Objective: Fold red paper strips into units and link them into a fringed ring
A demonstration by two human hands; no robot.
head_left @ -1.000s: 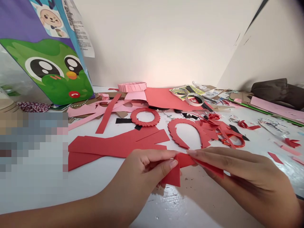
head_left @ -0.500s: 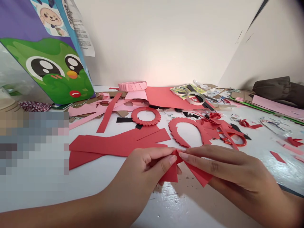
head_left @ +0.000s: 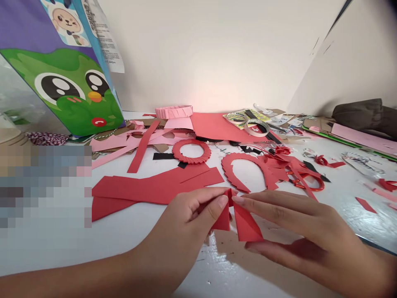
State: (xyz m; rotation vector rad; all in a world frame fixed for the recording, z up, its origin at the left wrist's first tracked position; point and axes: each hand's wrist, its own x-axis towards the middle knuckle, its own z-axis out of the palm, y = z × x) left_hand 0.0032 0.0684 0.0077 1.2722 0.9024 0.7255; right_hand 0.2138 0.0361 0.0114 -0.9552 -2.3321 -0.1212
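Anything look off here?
The open red ring gapes at its near side, unlike the closed ring left of it; perhaps unfinished. A pixelated block hides part of the view's left. The held paper looks fine.

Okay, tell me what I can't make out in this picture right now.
Head view, hidden: part of the folded red paper, behind the left hand.
Head view, covered: part of the orange-handled tool, by red scraps.
Head view, cut off: the owl bag at its top, by the upper edge.
Head view, too small: print on the hanging white paper.

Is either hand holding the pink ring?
No, the ring sits near the wall; the left hand and right hand are at folded red paper.
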